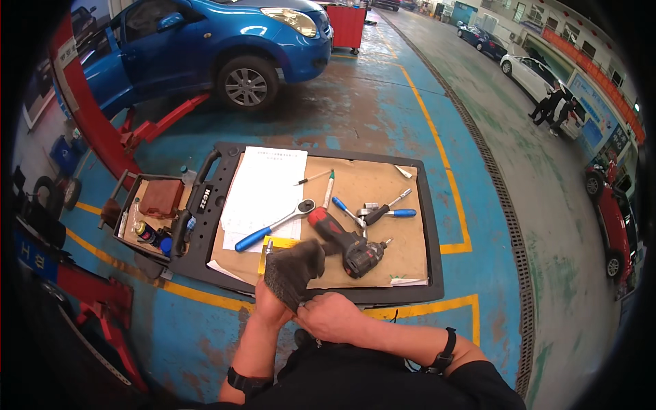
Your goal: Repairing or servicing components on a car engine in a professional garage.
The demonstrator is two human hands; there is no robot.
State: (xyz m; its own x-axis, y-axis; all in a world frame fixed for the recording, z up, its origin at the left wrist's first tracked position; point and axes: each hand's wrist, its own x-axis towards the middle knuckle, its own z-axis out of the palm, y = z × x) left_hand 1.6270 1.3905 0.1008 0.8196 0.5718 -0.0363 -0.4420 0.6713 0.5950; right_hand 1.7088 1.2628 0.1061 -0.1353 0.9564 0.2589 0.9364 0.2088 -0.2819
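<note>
A dark glove (294, 266) covers much of my left hand (272, 301), hiding its fingers. My right hand (321, 316) is closed on the glove's cuff. Just beyond, on a brown-papered black cart top (432, 225), lie a red-and-black power tool (355, 249), a long blue-handled ratchet (253, 238), several smaller blue-handled wrenches and drivers (403, 212), two pens (307, 178) and white papers (263, 178). A yellow object (272, 260) shows partly behind the glove.
A side bin (125, 229) holds a red case (161, 198) and bottles. Beyond stand a blue car (164, 55), a red lift post (89, 116) with low arms, and a red cabinet (345, 27). Two people (550, 109) are by a white car, right of a floor drain (478, 157).
</note>
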